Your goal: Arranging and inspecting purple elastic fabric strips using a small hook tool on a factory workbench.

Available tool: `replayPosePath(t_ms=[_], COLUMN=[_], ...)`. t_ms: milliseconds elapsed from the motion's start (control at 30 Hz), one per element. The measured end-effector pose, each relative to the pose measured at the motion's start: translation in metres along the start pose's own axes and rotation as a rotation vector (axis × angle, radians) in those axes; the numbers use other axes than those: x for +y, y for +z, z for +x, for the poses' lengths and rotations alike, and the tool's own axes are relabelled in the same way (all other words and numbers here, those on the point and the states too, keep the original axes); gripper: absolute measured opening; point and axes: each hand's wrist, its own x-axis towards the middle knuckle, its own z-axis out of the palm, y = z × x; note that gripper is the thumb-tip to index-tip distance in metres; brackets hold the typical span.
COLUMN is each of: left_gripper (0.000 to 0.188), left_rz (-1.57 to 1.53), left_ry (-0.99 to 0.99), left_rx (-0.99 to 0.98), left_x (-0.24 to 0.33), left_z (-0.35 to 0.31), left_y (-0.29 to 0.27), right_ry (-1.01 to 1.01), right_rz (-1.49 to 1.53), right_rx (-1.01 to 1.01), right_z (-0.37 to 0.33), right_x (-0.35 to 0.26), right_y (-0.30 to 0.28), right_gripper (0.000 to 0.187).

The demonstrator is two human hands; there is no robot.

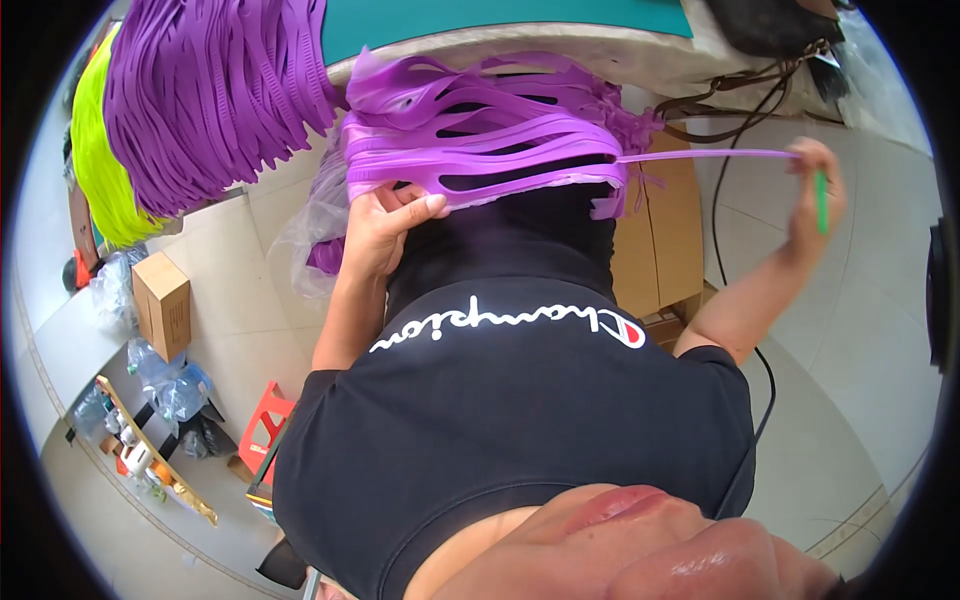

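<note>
Across my lap lies a bundle of soft purple rubber straps (480, 153), joined in loops with long slits and ragged thin edges. My left hand (385, 225) grips the near left end, thumb on top and fingers underneath. Out to the right, my raised right hand (806, 205) is closed on a thin purple rubber strip (715, 154). That strip runs taut from the right end of the bundle. A slim green-handled tool (822, 205) also sits in my right hand; its working end cannot be made out.
Dark purple straps (215, 90) and yellow-green straps (98, 150) hang at the upper left. A table with a green mat (500, 15) stands ahead. A cardboard carton (675, 230) is beside my lap, a small box (162, 300) on the left floor. A black cable (722, 240) runs at right.
</note>
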Motion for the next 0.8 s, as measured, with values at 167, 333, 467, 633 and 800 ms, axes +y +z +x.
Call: replayPosePath(t_ms=[167,333,467,633,800], left_gripper=[0.052,0.054,0.052,0.043,0.065], left_rz=[-0.004,0.047,0.041,-0.227,-0.356], left_ry=[0.019,0.004,0.04,-0.106,-0.464], left_rx=[-0.007,-0.078,-0.059,-0.065,-0.172], left_x=[-0.014,-0.012,-0.008,-0.005,-0.029], left_z=[0.015,0.016,0.016,0.024,0.019], left_y=[-0.008,-0.01,-0.007,-0.013,-0.006], right_ry=[-0.304,-0.342,-0.469,-0.411,-0.357], right_rz=[-0.137,0.037,-0.082,0.073,0.397], right_rx=[-0.255,-0.498,-0.531,-0.553,-0.569], right_z=[-0.037,-0.072,-0.092,-0.087,-0.063], right_x=[-0.043,-0.039,-0.015,-0.021,-0.071], right_y=[0.104,0.133,0.153,0.152,0.154], right_gripper=[0.012,0.021,0.026,0.021,0.014])
